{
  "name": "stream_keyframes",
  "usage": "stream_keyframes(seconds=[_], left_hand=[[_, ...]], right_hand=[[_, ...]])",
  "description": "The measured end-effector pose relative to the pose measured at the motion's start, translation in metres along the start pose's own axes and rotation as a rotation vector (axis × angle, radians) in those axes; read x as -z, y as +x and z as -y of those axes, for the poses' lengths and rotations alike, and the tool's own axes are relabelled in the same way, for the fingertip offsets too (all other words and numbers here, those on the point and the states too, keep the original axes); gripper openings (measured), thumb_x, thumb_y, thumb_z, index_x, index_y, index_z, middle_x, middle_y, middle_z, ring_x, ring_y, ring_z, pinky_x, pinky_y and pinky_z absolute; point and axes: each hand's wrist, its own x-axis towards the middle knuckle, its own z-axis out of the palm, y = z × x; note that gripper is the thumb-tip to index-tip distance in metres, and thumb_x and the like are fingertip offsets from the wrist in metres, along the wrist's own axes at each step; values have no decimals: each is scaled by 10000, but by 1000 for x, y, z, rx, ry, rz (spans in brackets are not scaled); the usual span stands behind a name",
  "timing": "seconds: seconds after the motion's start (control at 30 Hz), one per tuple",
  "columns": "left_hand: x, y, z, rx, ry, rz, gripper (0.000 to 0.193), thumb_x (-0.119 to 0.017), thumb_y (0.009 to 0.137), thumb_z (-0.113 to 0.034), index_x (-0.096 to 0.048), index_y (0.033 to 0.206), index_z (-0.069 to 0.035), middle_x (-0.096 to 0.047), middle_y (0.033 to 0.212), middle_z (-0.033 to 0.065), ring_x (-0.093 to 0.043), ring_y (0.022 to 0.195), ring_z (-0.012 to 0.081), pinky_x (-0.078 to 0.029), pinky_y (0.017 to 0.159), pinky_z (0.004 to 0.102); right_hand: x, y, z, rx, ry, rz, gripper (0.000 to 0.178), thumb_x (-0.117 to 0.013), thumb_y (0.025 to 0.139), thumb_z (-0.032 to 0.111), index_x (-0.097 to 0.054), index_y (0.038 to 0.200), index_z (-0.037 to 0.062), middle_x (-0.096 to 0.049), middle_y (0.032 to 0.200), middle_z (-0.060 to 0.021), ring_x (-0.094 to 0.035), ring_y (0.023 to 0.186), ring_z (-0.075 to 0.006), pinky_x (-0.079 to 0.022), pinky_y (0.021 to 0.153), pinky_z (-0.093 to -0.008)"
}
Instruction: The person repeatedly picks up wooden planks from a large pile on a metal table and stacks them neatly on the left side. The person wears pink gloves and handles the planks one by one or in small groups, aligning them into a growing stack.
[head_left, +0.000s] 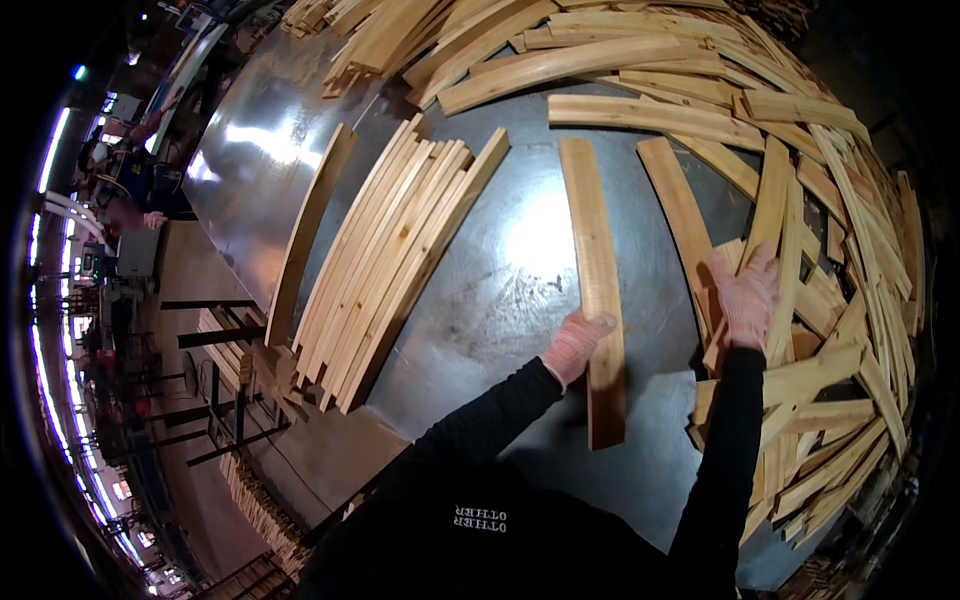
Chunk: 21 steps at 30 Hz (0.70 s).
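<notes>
My left hand (pixel 577 347), in a pinkish work glove, is closed around the lower part of a wooden board (pixel 597 240), its thumb across the top face. The board lies lengthwise over a shiny metal table (pixel 480 290). My right hand (pixel 748 298), gloved alike, reaches into a jumbled pile of boards (pixel 835 380) on the right. Its fingers are spread over a narrow slat (pixel 770 195); their undersides are hidden. Left of that hand, another board (pixel 675 205) lies slanted at the edge of the pile.
A row of boards (pixel 395 260) stands side by side on the left, with one single board (pixel 312 235) apart from it. More boards (pixel 590 70) are heaped along the far side. Beyond the table's left edge are a dark metal rack (pixel 225 395) and another person (pixel 135 195).
</notes>
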Motion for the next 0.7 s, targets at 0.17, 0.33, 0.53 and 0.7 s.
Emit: stream_keyframes(seconds=[0.17,0.33,0.53,0.7], left_hand=[[30,-40,12,-108,217,93,351,-637,966,-230,-616,1203,27,-693,996,131,-670,881,216,-557,800,354],[36,-48,21,-78,79,-53,296,-681,937,-173,-621,1155,18,-698,959,97,-654,834,175,-543,769,331],[56,-60,9,-181,254,-148,402,-704,919,-190,-598,1246,20,-702,999,76,-643,845,153,-536,775,322],[58,-90,-11,-429,395,-306,632,-695,919,-208,-436,1426,63,-629,1250,193,-627,1089,252,-485,981,369]], right_hand=[[-19,11,-33,-169,-41,35,885,-707,802,481,-391,1500,38,-497,1463,-244,-500,1327,-413,-422,1090,-478],[20,-23,-59,-201,456,350,744,-642,849,354,-428,1482,29,-641,1258,-258,-602,1207,-431,-481,1036,-460],[42,-119,-60,-271,2151,677,529,-617,972,238,-467,1361,-88,-665,1122,-215,-696,962,-317,-605,838,-382],[24,-149,-14,-139,2049,787,577,-667,962,318,-476,1370,-41,-680,1087,-183,-693,971,-265,-584,816,-378]])
